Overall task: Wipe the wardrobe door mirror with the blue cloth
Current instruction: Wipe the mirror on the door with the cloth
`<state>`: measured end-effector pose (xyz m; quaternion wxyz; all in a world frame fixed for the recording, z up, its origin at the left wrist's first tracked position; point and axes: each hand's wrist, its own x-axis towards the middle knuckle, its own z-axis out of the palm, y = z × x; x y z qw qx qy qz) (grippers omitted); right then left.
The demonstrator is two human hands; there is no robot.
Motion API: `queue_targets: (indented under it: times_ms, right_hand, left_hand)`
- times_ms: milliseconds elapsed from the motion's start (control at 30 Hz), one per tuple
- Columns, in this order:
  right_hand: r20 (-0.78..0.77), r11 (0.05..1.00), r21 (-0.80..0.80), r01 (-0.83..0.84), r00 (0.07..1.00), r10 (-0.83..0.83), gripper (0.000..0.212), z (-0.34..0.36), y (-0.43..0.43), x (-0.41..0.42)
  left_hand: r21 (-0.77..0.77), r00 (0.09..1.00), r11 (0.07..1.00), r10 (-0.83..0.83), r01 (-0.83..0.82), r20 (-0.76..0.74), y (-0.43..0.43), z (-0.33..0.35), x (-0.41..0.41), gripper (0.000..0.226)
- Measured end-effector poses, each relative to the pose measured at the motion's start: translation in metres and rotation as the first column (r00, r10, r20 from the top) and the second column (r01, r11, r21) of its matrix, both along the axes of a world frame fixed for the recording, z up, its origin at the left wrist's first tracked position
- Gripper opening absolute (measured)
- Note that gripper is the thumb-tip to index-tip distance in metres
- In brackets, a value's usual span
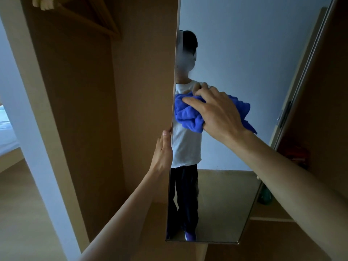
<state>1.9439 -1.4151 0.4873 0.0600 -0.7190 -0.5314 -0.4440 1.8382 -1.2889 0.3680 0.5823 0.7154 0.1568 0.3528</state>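
Shows the right hand [216, 113] pressing the bunched blue cloth [190, 117] against the mirror [244, 63], fingers [192, 100] spread and lightly curled over the wad. Places the cloth in the mirror's upper half, close to its left edge, directly beneath the palm. Shows the left hand [162, 153] steadying the wardrobe door [146, 91] at that same left edge, just below the cloth, thumb laid on the edge, remaining fingers hidden behind the panel. Runs the mirror's long axis top to bottom; leaves most glass right of and below the cloth. Suggests a stroke toward the right edge, made by the right hand alone.
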Motion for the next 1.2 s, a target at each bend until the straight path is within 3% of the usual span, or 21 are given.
queue_targets:
  times_ms: [167, 300, 433, 633, 833, 1000, 1133, 1200]
  right_hand:
    - [0.015, 1.0, -0.015, 0.01, 1.0, -0.01, 0.04, -0.036, 0.001, 0.0]
    - [-0.07, 0.996, -0.087, -0.018, 0.997, 0.012, 0.045, -0.083, 0.0, -0.005]
    - [-0.146, 0.988, -0.154, -0.034, 0.989, 0.012, 0.045, -0.115, -0.006, -0.011]
    - [-0.144, 0.989, -0.13, -0.07, 0.988, 0.051, 0.041, -0.098, -0.009, -0.004]
    - [-0.065, 0.997, -0.074, -0.027, 0.998, 0.023, 0.038, -0.048, -0.023, 0.013]
    - [-0.031, 1.0, 0.026, -0.007, 0.999, 0.008, 0.04, -0.016, -0.039, 0.033]
    - [0.022, 1.0, 0.002, -0.029, 0.999, 0.029, 0.035, -0.034, -0.045, 0.041]
    - [0.002, 0.999, -0.017, -0.029, 1.0, 0.029, 0.035, -0.051, -0.046, 0.043]
  left_hand:
    - [0.017, 1.0, 0.999, 0.029, -0.029, 0.001, -0.002, -0.004, 0.004, 0.059]
    - [0.016, 0.998, 0.998, 0.063, -0.063, 0.029, -0.003, -0.007, 0.006, 0.048]
    - [0.035, 0.996, 0.996, 0.084, -0.084, 0.002, -0.003, -0.01, 0.007, 0.051]
    - [0.117, 0.993, 0.986, 0.115, -0.116, 0.016, -0.01, -0.017, 0.007, 0.043]
    - [0.092, 0.989, 0.985, 0.147, -0.147, 0.005, -0.017, -0.022, 0.013, 0.049]
    - [0.082, 0.979, 0.975, 0.206, -0.205, 0.004, -0.031, -0.018, 0.015, 0.034]
    - [0.148, 0.968, 0.958, 0.249, -0.244, -0.016, -0.04, -0.012, 0.01, 0.06]
    - [0.166, 0.966, 0.952, 0.259, -0.256, 0.003, -0.037, -0.017, 0.014, 0.054]
